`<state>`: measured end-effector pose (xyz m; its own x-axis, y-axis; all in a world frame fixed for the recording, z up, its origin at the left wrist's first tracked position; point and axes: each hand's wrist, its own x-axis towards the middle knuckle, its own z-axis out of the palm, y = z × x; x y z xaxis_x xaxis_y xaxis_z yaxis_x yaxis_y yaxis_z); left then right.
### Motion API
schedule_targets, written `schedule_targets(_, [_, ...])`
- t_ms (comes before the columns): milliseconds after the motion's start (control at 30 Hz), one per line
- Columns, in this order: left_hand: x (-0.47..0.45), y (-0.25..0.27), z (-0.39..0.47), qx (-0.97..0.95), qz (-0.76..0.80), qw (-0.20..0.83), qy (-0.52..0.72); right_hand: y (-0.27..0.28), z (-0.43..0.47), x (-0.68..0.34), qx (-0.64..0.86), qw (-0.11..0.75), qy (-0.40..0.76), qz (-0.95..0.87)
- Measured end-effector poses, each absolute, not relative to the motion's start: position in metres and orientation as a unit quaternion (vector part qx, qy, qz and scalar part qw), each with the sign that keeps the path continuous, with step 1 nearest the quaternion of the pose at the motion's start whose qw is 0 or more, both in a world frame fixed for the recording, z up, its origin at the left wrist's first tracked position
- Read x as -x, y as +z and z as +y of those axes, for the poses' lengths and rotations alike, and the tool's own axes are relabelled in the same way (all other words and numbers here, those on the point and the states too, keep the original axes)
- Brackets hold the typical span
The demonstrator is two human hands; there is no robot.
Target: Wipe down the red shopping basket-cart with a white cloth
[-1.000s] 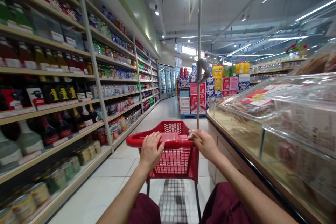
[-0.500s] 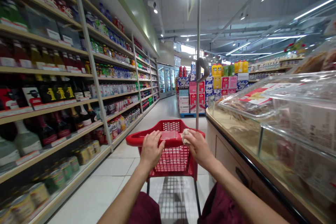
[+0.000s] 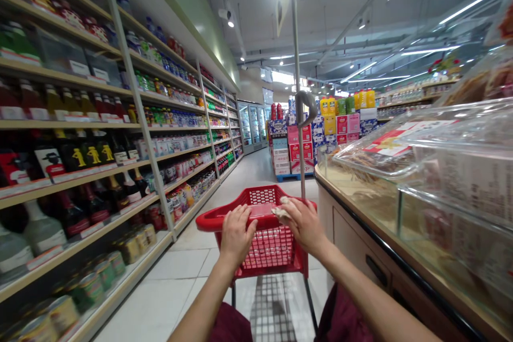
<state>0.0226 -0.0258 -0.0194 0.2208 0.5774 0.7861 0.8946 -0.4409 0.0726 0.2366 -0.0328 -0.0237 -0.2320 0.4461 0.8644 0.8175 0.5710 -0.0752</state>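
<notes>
In the head view a red plastic shopping cart (image 3: 268, 250) stands right in front of me, its mesh basket facing me. My left hand (image 3: 237, 232) lies over the left part of the cart handle (image 3: 210, 220), fingers bent across the top and thumb on the near side. A crumpled whitish cloth (image 3: 281, 214) is pinched under the fingers of my right hand (image 3: 305, 224), pressed on the right part of the handle. Part of the cloth is hidden by those fingers.
Shelves of bottles and cans (image 3: 92, 163) run along the left. At the right, close by, stands a counter (image 3: 344, 224) with clear plastic food packs (image 3: 401, 141). A metal pole (image 3: 297, 53) rises beyond the cart; stacked boxes (image 3: 300, 152) and glass-door fridges (image 3: 252, 120) stand farther off.
My right hand has slid the cloth slightly left along the handle, its fingers now flatter. The cart and both hands sit slightly lower and farther right in view.
</notes>
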Motion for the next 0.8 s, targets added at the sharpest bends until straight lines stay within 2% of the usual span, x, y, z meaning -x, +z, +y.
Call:
schedule_targets(133, [-0.024,-0.020,-0.022,0.756,-0.485,0.206,-0.389,-0.024,-0.021,-0.260,0.510,0.509,-0.209,-0.661])
schedule_targets(333, [-0.027,-0.019,-0.021,0.756,-0.484,0.206,-0.390,-0.030,-0.030,-0.232,0.418,0.475,-0.240,-0.737])
schedule_targets(533, [-0.025,-0.021,-0.021,0.755,-0.475,0.207,-0.402,-0.032,-0.017,-0.258,0.501,0.503,-0.258,-0.656])
schedule_targets(633, [-0.025,-0.020,-0.021,0.751,-0.475,0.207,-0.409,-0.035,-0.018,-0.250,0.465,0.526,-0.262,-0.662])
schedule_targets(800, [-0.026,-0.018,-0.021,0.755,-0.481,0.199,-0.398,-0.035,-0.019,-0.243,0.425,0.497,-0.245,-0.716])
